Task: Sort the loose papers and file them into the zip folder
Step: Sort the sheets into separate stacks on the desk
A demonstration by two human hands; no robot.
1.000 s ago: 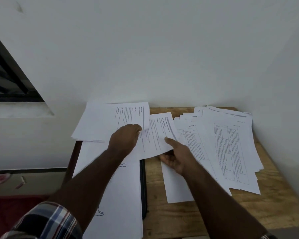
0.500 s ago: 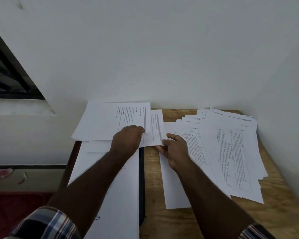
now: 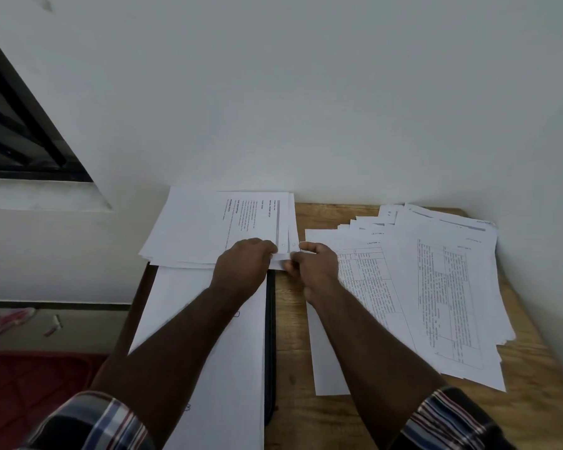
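Two hands meet at the near right corner of the sorted stack (image 3: 215, 227), which lies at the far left of the wooden table (image 3: 322, 417), overhanging its left edge and pushed against the white wall (image 3: 306, 108). Largest on the table: the loose papers (image 3: 436, 287), fanned across the right half, long axes running near-to-far and tilted slightly, printed tables facing up. Next, long white sheets (image 3: 228, 368) cover the zip folder (image 3: 269, 336), only its dark right edge showing, long axis near-to-far. The sorted stack's long axis runs left-right; its text lines read sideways, headings toward the right.

Change: one second ago the right hand held a printed sheet well out to the right of the stack, angled. Half a second ago that sheet had slid mostly under the stack's edge. Now it sits squared with the stack, only a narrow strip showing at the right edge.

Left hand (image 3: 246, 267): knuckles up, fingers curled at the stack's corner; whether they pinch it I cannot tell. Right hand (image 3: 316, 267): thumb and fingers pinching the same corner from the right.
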